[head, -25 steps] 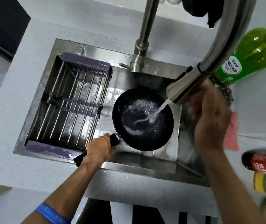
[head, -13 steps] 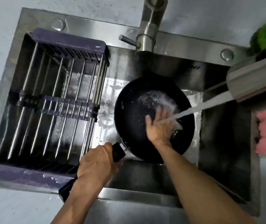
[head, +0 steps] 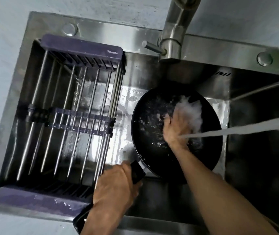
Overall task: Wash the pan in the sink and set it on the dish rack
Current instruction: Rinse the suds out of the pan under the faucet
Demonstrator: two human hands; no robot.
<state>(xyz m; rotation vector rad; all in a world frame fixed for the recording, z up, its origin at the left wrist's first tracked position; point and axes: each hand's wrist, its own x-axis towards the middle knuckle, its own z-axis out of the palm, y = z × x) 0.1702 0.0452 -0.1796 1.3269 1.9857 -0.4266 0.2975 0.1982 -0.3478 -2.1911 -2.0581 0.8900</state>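
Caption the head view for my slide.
Left hand grips the pan handle while right hand rubs inside under running water.

- A pale grey tabletop (head: 3, 48) is seen.
- Behind the steel faucet base (head: 171, 46), more of the speckled surface is shown, dimly lit.

Dish rack (head: 71, 126) spans the sink's (head: 135, 41) left half; pan (head: 149, 126) sits in the right half; faucet (head: 174, 39) stands behind it.

Pan (head: 150, 126) and rack (head: 71, 116) in sink (head: 135, 41)
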